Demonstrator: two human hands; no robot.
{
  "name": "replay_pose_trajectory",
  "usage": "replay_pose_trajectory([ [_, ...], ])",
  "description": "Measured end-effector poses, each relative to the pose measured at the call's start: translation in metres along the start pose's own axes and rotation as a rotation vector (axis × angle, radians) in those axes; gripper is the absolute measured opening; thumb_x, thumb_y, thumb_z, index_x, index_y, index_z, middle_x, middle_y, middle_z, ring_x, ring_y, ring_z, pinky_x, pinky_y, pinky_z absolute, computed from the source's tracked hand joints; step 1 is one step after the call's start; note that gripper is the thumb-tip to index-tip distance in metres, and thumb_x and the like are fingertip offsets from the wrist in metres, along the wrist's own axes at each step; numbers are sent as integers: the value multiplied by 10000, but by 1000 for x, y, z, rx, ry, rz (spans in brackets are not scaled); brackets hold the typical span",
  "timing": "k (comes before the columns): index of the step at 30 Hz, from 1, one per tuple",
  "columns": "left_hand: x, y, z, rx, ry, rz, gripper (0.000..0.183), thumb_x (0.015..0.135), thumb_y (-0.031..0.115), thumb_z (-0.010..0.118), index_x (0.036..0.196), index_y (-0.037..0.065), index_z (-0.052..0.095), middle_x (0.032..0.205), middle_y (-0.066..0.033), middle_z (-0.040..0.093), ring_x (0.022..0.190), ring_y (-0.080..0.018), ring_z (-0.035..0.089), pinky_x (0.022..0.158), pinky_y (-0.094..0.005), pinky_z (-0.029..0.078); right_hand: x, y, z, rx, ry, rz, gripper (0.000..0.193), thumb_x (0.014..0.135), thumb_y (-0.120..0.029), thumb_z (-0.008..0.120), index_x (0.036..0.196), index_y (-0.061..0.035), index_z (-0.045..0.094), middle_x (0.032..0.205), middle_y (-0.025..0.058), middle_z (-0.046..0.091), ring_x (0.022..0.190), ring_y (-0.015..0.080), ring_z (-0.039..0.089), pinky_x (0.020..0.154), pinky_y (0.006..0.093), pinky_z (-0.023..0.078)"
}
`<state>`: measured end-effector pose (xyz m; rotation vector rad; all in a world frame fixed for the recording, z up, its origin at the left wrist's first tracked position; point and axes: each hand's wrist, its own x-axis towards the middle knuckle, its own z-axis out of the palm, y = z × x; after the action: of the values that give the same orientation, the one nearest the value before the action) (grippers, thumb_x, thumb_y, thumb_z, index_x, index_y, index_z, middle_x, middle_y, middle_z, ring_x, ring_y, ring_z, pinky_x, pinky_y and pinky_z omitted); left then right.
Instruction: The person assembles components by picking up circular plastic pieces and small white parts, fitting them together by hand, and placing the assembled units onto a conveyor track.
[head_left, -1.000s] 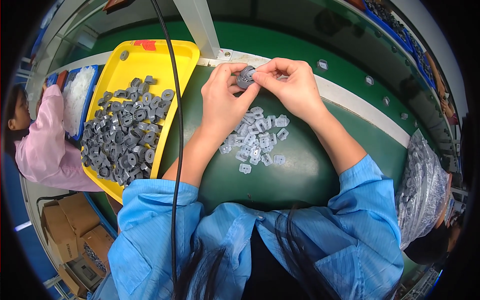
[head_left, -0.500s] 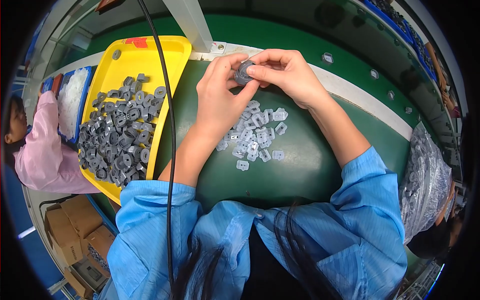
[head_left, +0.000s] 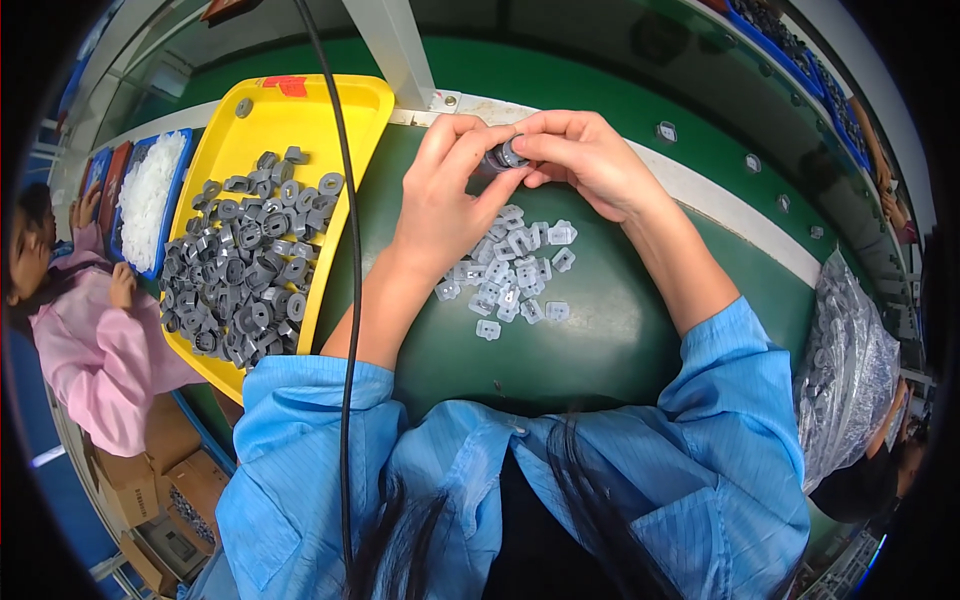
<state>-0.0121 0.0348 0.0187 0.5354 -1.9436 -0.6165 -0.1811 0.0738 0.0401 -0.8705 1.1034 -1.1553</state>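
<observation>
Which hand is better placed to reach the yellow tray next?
Probably the left hand: the yellow tray lies on that side, close beside the left forearm, while the right hand is farther off. Both currently touch a dark grey round part.

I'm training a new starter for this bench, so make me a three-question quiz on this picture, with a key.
1. True or false: the left hand and the right hand meet at a round grey part.

2. Multiple choice: what is heaped in the yellow tray?
A) Metal screws
B) Folded cloths
C) Grey plastic parts

3. Fill in the blank: in the picture, the clear plastic bag lies to the ____ of the pale translucent pieces on the green tabletop.

Key: 1. True. 2. C. 3. Right.
</observation>
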Motion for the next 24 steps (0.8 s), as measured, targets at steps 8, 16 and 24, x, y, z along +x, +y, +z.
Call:
replay_pose_trajectory([
  [8, 5, -4, -12, 1, -190, 44, 402, 690, -3, 749, 1069, 74, 640, 964, -63, 544, 762, -171, 597, 660, -264, 531, -1, -15, -15, -254, -216, 28, 165, 806, -90, 692, 919, 17, 637, 757, 61, 652, 627, 85, 604, 593, 204, 503],
  [16, 8, -4, -21, 9, -167, 14, 393, 693, -2, 744, 1066, 71, 645, 950, -65, 561, 809, -178, 604, 673, -265, 529, -7, -15, 5, -318, -57, -130, 158, 801, -38, 667, 935, 23, 612, 751, 55, 642, 668, 90, 606, 599, 211, 482],
  [24, 5, 5, -10, -124, -107, -7, 388, 702, -21, 731, 1069, 56, 630, 971, -78, 562, 819, -177, 617, 685, -269, 557, 2, -6, -8, 109, -265, -44, 135, 788, -59, 659, 895, -53, 578, 824, 34, 633, 712, 78, 574, 627, 195, 443],
])
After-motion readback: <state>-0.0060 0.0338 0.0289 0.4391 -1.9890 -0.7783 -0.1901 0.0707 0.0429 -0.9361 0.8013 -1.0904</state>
